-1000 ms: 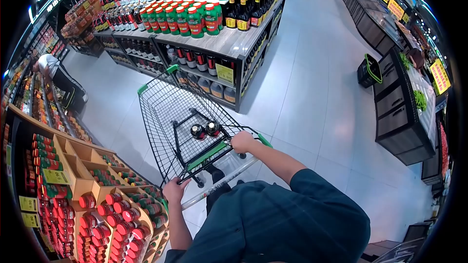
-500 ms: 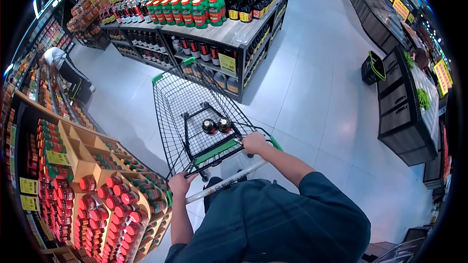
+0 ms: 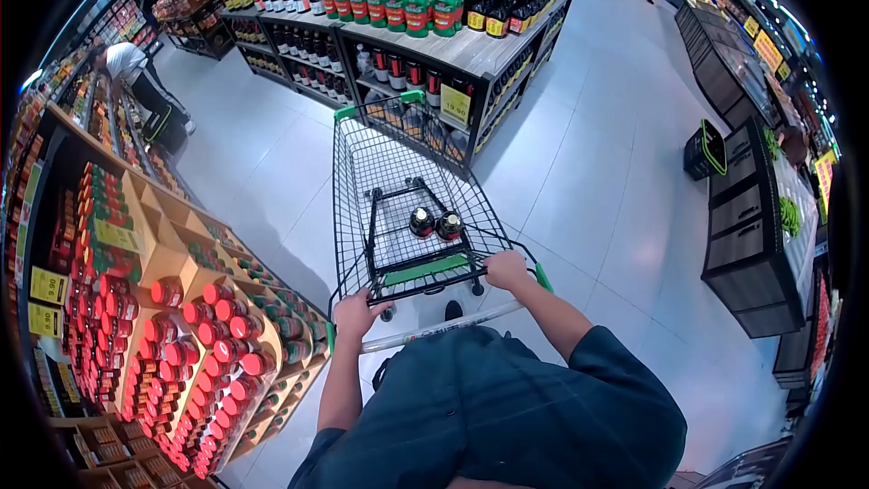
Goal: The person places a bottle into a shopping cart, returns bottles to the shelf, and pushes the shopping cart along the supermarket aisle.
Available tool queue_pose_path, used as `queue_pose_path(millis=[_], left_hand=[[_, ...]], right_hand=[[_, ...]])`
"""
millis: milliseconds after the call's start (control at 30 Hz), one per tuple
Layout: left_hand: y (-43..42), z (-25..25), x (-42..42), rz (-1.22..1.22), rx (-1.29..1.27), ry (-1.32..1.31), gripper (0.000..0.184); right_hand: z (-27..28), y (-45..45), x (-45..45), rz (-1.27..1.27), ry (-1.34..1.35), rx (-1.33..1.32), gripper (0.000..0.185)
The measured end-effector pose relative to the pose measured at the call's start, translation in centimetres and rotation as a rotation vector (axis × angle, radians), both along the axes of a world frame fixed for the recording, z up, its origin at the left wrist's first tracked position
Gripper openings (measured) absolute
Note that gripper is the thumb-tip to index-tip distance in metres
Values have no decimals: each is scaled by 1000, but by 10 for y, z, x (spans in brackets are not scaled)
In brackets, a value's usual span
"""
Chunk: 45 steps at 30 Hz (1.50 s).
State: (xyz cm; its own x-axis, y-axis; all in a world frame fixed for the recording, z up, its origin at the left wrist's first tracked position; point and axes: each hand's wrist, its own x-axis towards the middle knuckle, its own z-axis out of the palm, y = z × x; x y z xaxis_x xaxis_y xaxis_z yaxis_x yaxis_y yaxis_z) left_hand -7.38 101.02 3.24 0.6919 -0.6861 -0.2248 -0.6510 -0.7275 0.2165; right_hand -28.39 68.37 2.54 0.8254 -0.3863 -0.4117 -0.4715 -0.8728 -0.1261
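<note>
The cart (image 3: 425, 269) had swung towards 12 o'clock, two bottles (image 3: 422, 222) inside, the left hand (image 3: 356, 314) and right hand (image 3: 509, 270) each clenched around its near edge.

Open floor (image 3: 588, 217) right of cart (image 3: 425, 270); bottle display (image 3: 453, 48) ahead, jar rack (image 3: 172, 249) left.

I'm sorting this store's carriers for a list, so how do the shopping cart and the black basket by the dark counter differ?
The shopping cart is much larger than the black basket. The cart is gripped by the left hand and right hand, while no one holds the basket, beside the dark counter. Both are black with green parts.
</note>
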Motion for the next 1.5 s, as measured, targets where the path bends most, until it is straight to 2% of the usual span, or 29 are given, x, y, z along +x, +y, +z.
queue_pose_path(millis=[567, 900, 1100, 1300, 1500], left_hand=[[22, 8, -9, -107, -81, 31, 69], [24, 10, -12, -183, -60, 62, 76], [34, 16, -13, -219, -58, 117, 71], [35, 10, -15, -294, -84, 98, 71], [33, 4, -14, -386, -51, 90, 75]], right_hand=[[-3, 51, -48, -133, -46, -52, 14], [-6, 74, -81, -193, -89, -63, 13], [2, 105, -96, -254, -65, -78, 12], [-10, 122, -121, -317, -78, -65, 19], [-6, 142, -137, -385, -22, -76, 12]])
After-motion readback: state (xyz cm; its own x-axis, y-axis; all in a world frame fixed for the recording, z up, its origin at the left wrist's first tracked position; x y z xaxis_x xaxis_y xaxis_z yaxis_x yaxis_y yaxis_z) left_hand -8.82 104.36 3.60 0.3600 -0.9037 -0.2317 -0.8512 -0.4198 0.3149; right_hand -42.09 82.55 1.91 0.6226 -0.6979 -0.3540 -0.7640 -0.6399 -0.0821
